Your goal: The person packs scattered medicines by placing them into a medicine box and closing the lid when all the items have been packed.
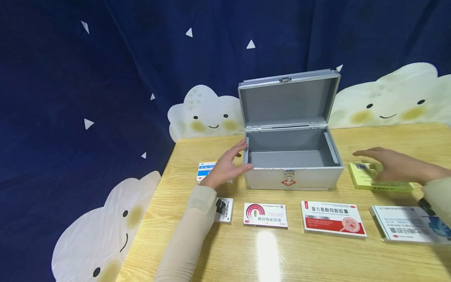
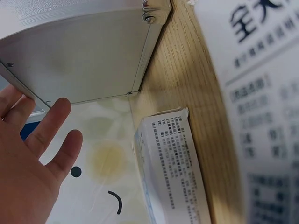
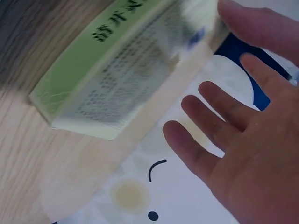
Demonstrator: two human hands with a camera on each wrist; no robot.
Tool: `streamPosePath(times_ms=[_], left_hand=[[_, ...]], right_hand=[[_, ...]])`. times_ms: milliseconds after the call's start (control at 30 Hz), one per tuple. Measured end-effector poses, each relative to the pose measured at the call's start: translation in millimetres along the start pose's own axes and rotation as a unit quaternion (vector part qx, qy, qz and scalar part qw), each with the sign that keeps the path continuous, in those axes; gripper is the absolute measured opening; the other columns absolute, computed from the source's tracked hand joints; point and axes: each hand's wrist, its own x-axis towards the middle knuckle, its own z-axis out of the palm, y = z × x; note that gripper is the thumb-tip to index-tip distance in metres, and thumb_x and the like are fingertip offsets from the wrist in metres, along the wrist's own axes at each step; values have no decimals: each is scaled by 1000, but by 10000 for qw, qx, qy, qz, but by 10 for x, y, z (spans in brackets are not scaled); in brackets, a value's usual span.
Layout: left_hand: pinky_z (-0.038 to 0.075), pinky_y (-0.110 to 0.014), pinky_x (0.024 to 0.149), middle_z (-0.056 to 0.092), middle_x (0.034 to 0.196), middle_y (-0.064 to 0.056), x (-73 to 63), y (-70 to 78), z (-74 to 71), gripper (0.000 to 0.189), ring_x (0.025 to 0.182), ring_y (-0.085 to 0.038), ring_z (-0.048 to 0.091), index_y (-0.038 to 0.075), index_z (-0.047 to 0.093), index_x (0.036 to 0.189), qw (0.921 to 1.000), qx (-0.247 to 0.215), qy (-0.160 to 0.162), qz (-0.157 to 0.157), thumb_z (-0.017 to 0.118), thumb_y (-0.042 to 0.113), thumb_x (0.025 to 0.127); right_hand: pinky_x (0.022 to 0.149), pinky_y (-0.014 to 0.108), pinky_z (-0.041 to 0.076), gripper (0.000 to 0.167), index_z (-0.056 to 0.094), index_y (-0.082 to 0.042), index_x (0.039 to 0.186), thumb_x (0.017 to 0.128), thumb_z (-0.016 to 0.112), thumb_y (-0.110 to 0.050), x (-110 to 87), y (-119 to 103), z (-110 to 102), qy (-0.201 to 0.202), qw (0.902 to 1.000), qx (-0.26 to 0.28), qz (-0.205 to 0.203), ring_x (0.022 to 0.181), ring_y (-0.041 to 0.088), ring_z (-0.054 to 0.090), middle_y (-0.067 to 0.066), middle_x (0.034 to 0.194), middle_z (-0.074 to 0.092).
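A left hand (image 1: 227, 166) spreads beside a metal case (image 1: 264, 179); the right hand (image 1: 401, 162), fingers parted near a yellow box (image 1: 364, 181) (lying flat), would best pinch its long sides.

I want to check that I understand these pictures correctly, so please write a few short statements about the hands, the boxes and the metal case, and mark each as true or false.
1. The lid of the metal case is raised. True.
2. The left hand is at the left end of the metal case. True.
3. The right hand has its fingers wrapped round the yellow-green box. False: the right hand is open, near the yellow-green box.
4. The red-and-white box is inside the metal case. False: the red-and-white box lies on the table, in front of the case.
5. A red cross marks the front of the case. True.
6. The backdrop is plain red. False: the backdrop is dark blue with white shapes.
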Motion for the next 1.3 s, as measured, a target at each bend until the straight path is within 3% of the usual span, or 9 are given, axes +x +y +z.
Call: streamPosePath(times_ms=[233, 367, 567, 800, 1000, 1300], left_hand=[[41, -54, 111, 20, 166, 14, 23, 20, -18, 77, 133, -33, 49, 16, 37, 154, 9999, 129, -68, -49, 70, 42, 90], [41, -54, 111, 21, 166, 14, 28, 35, -41, 76, 134, -31, 48, 17, 38, 153, 9999, 105, -51, -64, 70, 43, 89], [39, -55, 112, 24, 165, 13, 34, 29, -62, 75, 136, -32, 47, 14, 41, 151, 10000, -14, 13, 34, 72, 39, 88], [38, -54, 113, 24, 165, 13, 27, 37, -51, 74, 138, -31, 45, 14, 42, 151, 10000, -48, -1, 16, 73, 38, 88], [37, -50, 115, 25, 165, 15, 17, 57, -54, 73, 139, -29, 45, 18, 44, 150, 9999, 94, -25, -87, 74, 39, 87], [37, -54, 113, 23, 164, 21, -12, 62, -54, 74, 139, -32, 44, 18, 43, 151, 9996, 131, -49, -236, 73, 42, 87]], right_hand=[[83, 68, 49, 93, 48, -8, 143, 59, 89, -12, -38, 17, 79, -136, 9999, 63, 58, 117, 55, 53, 35, 136, 48], [83, 68, 49, 96, 52, -13, 138, 51, 92, -13, -43, -7, 111, -112, 9998, -40, -140, 113, 50, 56, 33, 134, 50], [84, 68, 49, 98, 49, -16, 137, 48, 88, -7, -6, -39, 136, -154, 9994, -74, -287, 113, 48, 56, 31, 135, 49], [88, 69, 47, 90, 53, -19, 136, 53, 86, -3, 27, -28, 181, -285, 9993, -202, -118, 115, 49, 56, 27, 134, 55], [89, 67, 47, 81, 63, -20, 128, 52, 85, 0, 22, -66, 171, -270, 9990, -260, -232, 113, 47, 59, 23, 128, 62], [87, 65, 49, 79, 64, -18, 128, 54, 82, 3, 41, -72, 184, -317, 9985, -346, -285, 109, 44, 60, 22, 124, 63]])
